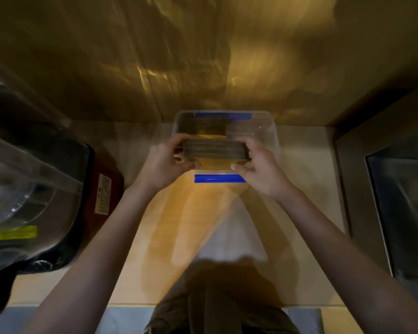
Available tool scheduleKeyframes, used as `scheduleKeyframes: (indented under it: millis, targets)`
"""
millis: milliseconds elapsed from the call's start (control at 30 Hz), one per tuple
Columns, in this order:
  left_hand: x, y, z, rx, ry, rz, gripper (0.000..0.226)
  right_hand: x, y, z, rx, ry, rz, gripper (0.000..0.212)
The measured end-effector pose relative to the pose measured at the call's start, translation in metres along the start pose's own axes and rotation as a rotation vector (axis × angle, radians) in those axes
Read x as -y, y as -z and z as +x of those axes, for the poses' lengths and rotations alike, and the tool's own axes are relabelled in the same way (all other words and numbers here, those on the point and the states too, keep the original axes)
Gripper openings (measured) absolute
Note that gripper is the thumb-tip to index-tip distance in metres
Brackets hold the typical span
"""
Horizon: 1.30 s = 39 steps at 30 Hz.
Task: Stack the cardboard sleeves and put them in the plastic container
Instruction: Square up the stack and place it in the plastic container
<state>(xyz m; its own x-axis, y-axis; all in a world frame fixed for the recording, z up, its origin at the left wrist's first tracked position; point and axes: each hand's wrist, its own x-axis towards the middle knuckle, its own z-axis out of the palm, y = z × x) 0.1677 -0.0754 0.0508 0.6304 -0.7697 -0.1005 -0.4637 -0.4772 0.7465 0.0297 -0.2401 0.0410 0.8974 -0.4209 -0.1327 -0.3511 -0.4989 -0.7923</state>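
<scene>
The stack of cardboard sleeves (pixel 215 148) is pressed together edge-up and is held over the near half of the clear plastic container (pixel 273 141), which stands at the far edge of the wooden counter (pixel 307 189), against the back wall. The left hand (pixel 165 162) grasps the left end of the stack and the right hand (pixel 260 168) grasps the right end, thumbs toward the person. Inside the container, at its far side, more brown sleeves (pixel 204 126) seem to lie already, but the picture is dim there. Blue tape (pixel 220 178) marks the near wall of the container.

I judge that the stacking is done and the placing is now in hand. The next move calls for lowering the stack evenly between the walls, keeping both ends squeezed so no sleeve slips out, then letting go.

At the left edge of the counter stands a dark appliance with a clear lid (pixel 34 189).
</scene>
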Motion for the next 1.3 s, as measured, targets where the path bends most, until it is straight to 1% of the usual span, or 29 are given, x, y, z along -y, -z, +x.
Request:
scheduleKeyframes:
  millis: [133, 267, 433, 500, 600, 667, 733, 867, 967, 1033, 1100, 1167, 1233, 1267, 1300]
  targets:
    - [0.011, -0.003, 0.023, 0.028, 0.000, 0.119, 0.051, -0.006, -0.008, 0.024, -0.013, -0.015, -0.009, 0.043]
    - [0.026, -0.009, 0.039, 0.131, -0.015, 0.254, 0.054, -0.015, -0.021, 0.043, 0.020, -0.035, -0.081, 0.045]
    - [0.039, -0.015, 0.058, 0.197, -0.015, 0.599, 0.054, -0.023, -0.033, 0.062, 0.058, -0.072, -0.154, 0.045]
    - [0.039, -0.017, 0.063, 0.218, -0.023, 0.685, 0.051, -0.026, -0.038, 0.067, 0.053, -0.077, -0.170, 0.043]
    - [0.041, -0.023, 0.067, 0.223, -0.037, 0.732, 0.043, -0.028, -0.046, 0.074, 0.106, -0.131, -0.183, 0.042]
    - [0.045, -0.026, 0.067, 0.216, -0.039, 0.725, 0.048, -0.030, -0.050, 0.076, 0.164, -0.207, -0.183, 0.049]
    - [0.050, -0.027, 0.065, 0.170, -0.060, 0.699, 0.051, -0.032, -0.051, 0.077, 0.157, -0.258, -0.152, 0.054]
    - [0.051, -0.029, 0.060, 0.083, -0.049, 0.650, 0.042, -0.032, -0.048, 0.073, 0.116, -0.300, -0.068, 0.060]
    - [0.051, -0.032, 0.059, 0.034, -0.023, 0.631, 0.043, -0.025, -0.045, 0.071, 0.107, -0.294, 0.016, 0.059]
    - [0.050, -0.033, 0.057, 0.023, 0.009, 0.580, 0.052, -0.021, -0.043, 0.072, 0.131, -0.295, 0.090, 0.058]
    - [0.050, -0.033, 0.055, 0.020, 0.036, 0.563, 0.061, -0.018, -0.040, 0.075, 0.130, -0.362, 0.204, 0.052]
    - [0.051, -0.033, 0.054, 0.037, 0.067, 0.575, 0.068, -0.018, -0.039, 0.079, 0.070, -0.527, 0.403, 0.041]
    - [0.052, -0.035, 0.054, 0.081, 0.099, 0.566, 0.073, -0.023, -0.043, 0.086, -0.049, -0.748, 0.684, 0.021]
    - [0.052, -0.037, 0.054, 0.098, 0.107, 0.553, 0.075, -0.023, -0.045, 0.090, -0.102, -0.840, 0.797, 0.019]
    - [0.051, -0.038, 0.054, 0.105, 0.111, 0.540, 0.076, -0.023, -0.049, 0.094, -0.136, -0.891, 0.886, 0.026]
